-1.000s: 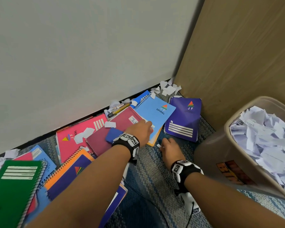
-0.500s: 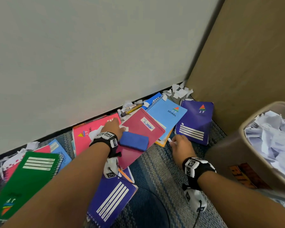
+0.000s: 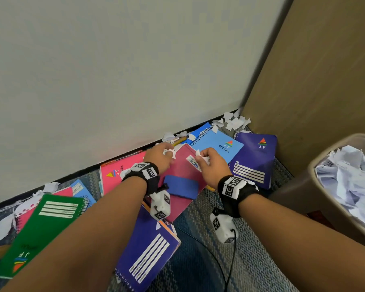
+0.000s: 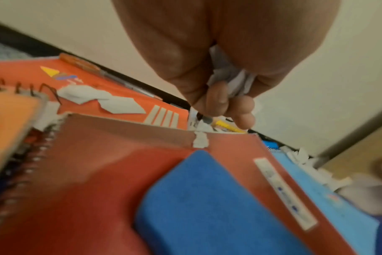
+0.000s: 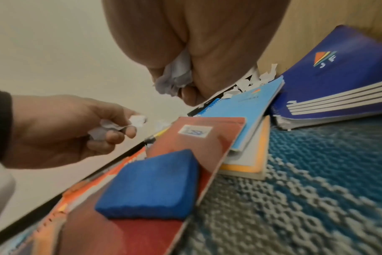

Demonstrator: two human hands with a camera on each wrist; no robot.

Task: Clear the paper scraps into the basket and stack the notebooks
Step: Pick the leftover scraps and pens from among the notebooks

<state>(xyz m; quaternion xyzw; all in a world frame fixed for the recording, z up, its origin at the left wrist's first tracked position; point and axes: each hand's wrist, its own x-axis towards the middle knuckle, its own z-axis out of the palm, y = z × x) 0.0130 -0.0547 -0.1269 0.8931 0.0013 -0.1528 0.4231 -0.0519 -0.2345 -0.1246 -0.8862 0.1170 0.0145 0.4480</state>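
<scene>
I have my left hand [image 3: 159, 157] and right hand [image 3: 211, 165] each clenched on crumpled white paper scraps [image 5: 175, 75] above the maroon spiral notebook [image 3: 183, 175], gathering handfuls before carrying them to the beige plastic basket [image 3: 316, 186] on my right.

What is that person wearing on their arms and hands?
The arms are bare, with no sleeves or gloves. Each wrist has a black band carrying white squares with black checkered patterns. Under each wrist hangs a small white camera box with the same patterns, and thin black cables trail from it.
</scene>
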